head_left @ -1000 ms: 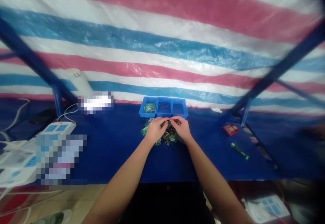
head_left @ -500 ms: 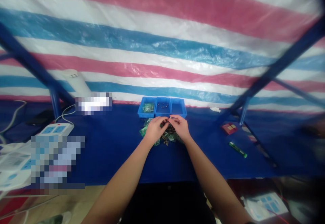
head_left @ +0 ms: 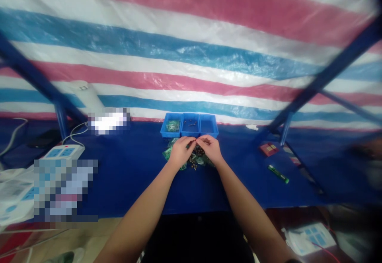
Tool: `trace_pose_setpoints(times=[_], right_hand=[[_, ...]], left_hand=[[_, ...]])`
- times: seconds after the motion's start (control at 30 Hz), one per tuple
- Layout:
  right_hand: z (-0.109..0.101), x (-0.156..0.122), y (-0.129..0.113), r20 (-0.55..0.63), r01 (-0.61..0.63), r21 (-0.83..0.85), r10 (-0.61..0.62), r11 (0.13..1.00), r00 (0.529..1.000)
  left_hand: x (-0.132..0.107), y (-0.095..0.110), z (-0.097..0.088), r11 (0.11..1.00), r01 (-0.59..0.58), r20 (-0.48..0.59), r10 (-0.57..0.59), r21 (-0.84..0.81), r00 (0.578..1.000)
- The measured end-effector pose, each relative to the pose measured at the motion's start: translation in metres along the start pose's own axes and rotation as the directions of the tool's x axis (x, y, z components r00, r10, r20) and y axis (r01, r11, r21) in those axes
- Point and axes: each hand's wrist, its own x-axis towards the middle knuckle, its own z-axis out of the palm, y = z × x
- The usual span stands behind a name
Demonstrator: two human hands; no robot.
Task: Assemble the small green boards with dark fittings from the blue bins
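My left hand (head_left: 180,151) and my right hand (head_left: 211,149) meet fingertip to fingertip, both pinched closed. Whatever sits between the fingertips is too small and too hidden to name. Beneath them lies a pile of green circuit boards (head_left: 167,152) mixed with small brass-coloured metal parts (head_left: 193,166); my hands cover part of it. Just beyond my fingers stands a blue three-section tray (head_left: 191,134). Its left section holds green boards (head_left: 173,125), a few small metal parts (head_left: 193,124) lie in the middle one, and nothing shows in the right one.
A white power strip (head_left: 67,151) with cables lies at the left on the blue table (head_left: 125,175). To the right are a red box (head_left: 269,149) and a green tube-like item (head_left: 278,174). Blue metal struts (head_left: 320,84) slant on both sides before a striped sheet (head_left: 191,52).
My fingertips have drawn closer together, and the small piece that showed near my right fingers is hidden now. The whole view has shifted slightly.
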Motion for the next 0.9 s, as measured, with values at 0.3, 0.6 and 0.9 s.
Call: trace_pose_setpoints(times=[0.3,0.6,0.9], right_hand=[[-0.0014,0.0012,0.001,-0.031,0.023,-0.047,-0.024,0.999,0.999],[0.0005,-0.0001,0.0041,0.02,0.024,0.026,-0.024,0.999,1.0],[-0.0011,0.0017,0.0055,0.001,0.006,0.025,-0.006,1.0,1.0]], left_hand=[[-0.0005,-0.001,-0.0013,0.999,0.052,0.011,-0.052,-0.017,0.999],[0.002,0.0008,-0.0018,0.998,0.059,0.06,-0.059,0.004,0.996],[-0.0012,-0.0011,-0.0007,0.995,0.093,0.035,-0.092,-0.02,0.995]])
